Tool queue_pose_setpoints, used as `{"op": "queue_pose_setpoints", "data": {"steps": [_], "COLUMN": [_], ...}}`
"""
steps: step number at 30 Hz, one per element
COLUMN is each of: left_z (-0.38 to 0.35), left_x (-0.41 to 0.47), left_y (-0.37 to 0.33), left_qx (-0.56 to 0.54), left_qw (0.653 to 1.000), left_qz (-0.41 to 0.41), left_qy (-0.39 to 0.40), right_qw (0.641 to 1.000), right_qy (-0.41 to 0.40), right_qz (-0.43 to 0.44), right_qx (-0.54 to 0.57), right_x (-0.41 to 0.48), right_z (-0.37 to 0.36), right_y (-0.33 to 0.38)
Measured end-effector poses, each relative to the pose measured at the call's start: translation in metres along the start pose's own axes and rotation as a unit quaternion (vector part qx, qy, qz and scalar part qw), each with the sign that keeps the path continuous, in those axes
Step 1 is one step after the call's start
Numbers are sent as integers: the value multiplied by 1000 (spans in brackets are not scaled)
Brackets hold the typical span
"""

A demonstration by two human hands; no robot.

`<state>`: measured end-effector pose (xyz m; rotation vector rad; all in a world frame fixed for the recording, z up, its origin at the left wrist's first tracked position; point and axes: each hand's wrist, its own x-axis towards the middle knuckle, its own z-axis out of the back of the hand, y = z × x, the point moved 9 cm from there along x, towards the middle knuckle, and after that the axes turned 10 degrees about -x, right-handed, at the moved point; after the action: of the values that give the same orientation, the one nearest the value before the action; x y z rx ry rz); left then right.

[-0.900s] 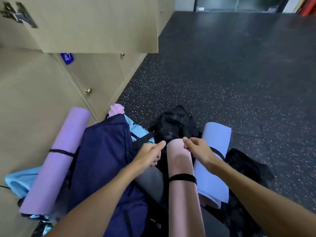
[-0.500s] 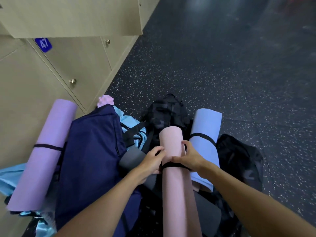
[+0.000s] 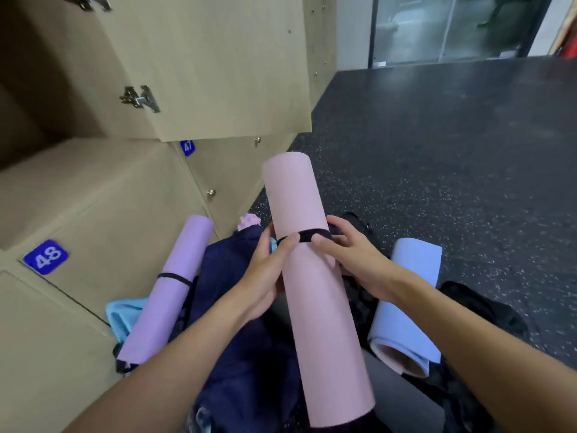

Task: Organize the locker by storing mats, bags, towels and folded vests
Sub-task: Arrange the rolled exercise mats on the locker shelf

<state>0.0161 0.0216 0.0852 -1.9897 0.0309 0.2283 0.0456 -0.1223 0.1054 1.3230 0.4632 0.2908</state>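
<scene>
A rolled pink mat (image 3: 312,295) with a black strap is lifted off the pile, its far end tilted up. My left hand (image 3: 268,273) grips it from the left at the strap. My right hand (image 3: 349,254) grips it from the right, thumb on the strap. Below lie a navy bag (image 3: 231,295), a rolled purple mat (image 3: 171,289) with a black strap, a rolled light-blue mat (image 3: 406,301), a black bag (image 3: 487,310) and a light-blue cloth (image 3: 121,314). An open locker (image 3: 56,170) is at the left, its door (image 3: 212,70) swung out.
Closed lockers numbered 47 (image 3: 187,147) and 48 (image 3: 46,257) line the left wall, with small knobs. A small pink item (image 3: 249,220) pokes out behind the navy bag. Dark speckled floor (image 3: 437,157) stretches to the right, towards glass panels at the back.
Both hands closed round the pink mat at its strap and lifted it off the pile, far end rising. My view has tilted up towards the lockers.
</scene>
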Motion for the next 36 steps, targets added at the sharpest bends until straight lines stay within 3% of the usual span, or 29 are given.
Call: {"op": "queue_pose_setpoints", "data": {"steps": [5, 7, 11, 19, 25, 30, 31, 34, 36], "left_z": [33, 46, 54, 150, 216, 291, 304, 322, 322], "left_x": [-28, -40, -56, -28, 11, 30, 34, 45, 55], "left_y": [-113, -145, -173, -244, -288, -301, -300, -298, -297], "left_qx": [-34, -41, 0, -26, 70, 337, 403, 618, 676], "left_qw": [981, 973, 978, 950, 942, 864, 836, 706, 664], "left_qz": [-126, -152, -161, -228, -236, -179, -148, -75, -68], "left_qy": [-143, -168, -133, -212, -228, -328, -341, -338, -312], "right_qw": [985, 984, 988, 968, 973, 972, 971, 970, 969], "right_qy": [142, 124, 72, 165, 90, 45, 41, 24, 9], "right_qz": [24, 49, 99, 134, 174, 178, 175, 185, 198], "right_qx": [-97, -118, -93, -135, -122, -150, -156, -156, -148], "right_x": [-30, -26, 0, 59, 143, 212, 224, 253, 273], "right_z": [-42, -53, -75, -143, -186, -217, -224, -240, -247], "right_y": [55, 79, 127, 173, 209, 226, 226, 230, 235]}}
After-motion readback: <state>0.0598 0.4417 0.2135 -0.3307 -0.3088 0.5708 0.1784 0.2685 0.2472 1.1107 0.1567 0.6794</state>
